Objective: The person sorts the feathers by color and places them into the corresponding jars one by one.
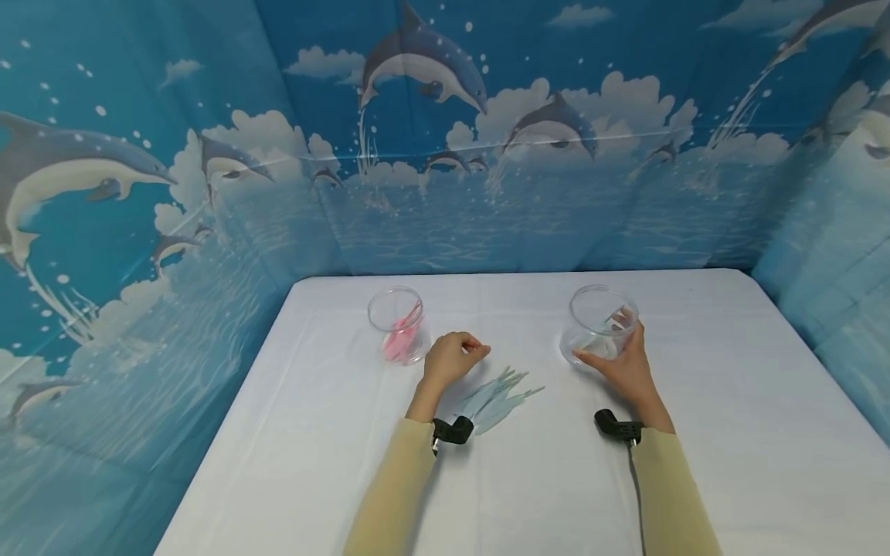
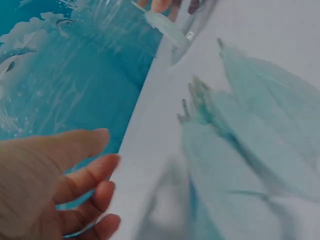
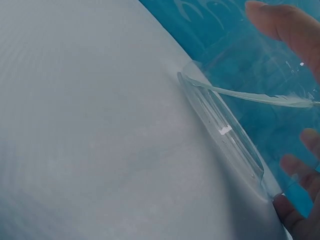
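A clear jar [image 1: 574, 340] stands on the right side of the table, and my right hand [image 1: 626, 371] grips its side with thumb and fingers spread around it. Inside it leans a pale feather [image 3: 260, 99], best seen in the right wrist view. My left hand [image 1: 448, 359] hovers above a loose pile of pale blue-green feathers [image 1: 497, 401], its fingers loosely curled. In the left wrist view those feathers lie beside the hand, quills pointing away, and nothing shows between thumb and fingers.
At the back left stands a second clear jar [image 1: 395, 310] with pink feathers [image 1: 401, 340] inside. A white cloth covers the table [image 1: 313, 432]. Behind it hangs a blue dolphin-print curtain [image 1: 445, 216], close to the table's back edge.
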The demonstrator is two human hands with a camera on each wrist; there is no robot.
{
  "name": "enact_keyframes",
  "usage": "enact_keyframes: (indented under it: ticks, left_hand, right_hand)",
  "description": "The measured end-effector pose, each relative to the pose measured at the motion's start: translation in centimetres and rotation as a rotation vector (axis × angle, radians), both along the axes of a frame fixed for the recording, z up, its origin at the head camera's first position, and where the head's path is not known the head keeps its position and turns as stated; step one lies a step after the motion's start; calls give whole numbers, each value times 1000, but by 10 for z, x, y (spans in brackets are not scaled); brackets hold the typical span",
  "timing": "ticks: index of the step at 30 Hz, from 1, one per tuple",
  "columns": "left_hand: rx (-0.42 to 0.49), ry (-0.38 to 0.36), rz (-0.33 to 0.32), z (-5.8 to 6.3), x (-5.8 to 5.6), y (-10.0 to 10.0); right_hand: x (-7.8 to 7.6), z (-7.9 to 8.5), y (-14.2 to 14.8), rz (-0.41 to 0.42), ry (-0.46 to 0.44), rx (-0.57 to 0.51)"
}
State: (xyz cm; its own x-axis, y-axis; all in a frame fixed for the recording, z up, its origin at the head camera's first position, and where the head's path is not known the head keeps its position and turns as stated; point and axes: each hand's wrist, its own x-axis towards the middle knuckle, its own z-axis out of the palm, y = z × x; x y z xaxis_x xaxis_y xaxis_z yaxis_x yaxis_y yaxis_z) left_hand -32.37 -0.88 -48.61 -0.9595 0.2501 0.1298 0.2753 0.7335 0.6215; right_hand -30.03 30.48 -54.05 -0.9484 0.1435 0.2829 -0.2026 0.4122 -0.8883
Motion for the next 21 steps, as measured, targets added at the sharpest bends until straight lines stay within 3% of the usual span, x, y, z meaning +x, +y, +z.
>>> enact_keyframes:
  ticks: [5,11,17,21]
  left_hand:
    - [-149,-102,-13,-10,8,8]
    - [-239,-119,-16,-15,13,26]
    - [-249,-119,-14,-17,11,33]
    - [-191,-126,-18,-18,9,32]
  right_hand:
    - [-1,-1,1,0,0,-2]
    - [2,-4,1,-10,-9,-7]
    - [3,-3,0,-10,9,-12]
    - [1,-1,1,-10,16,-12]
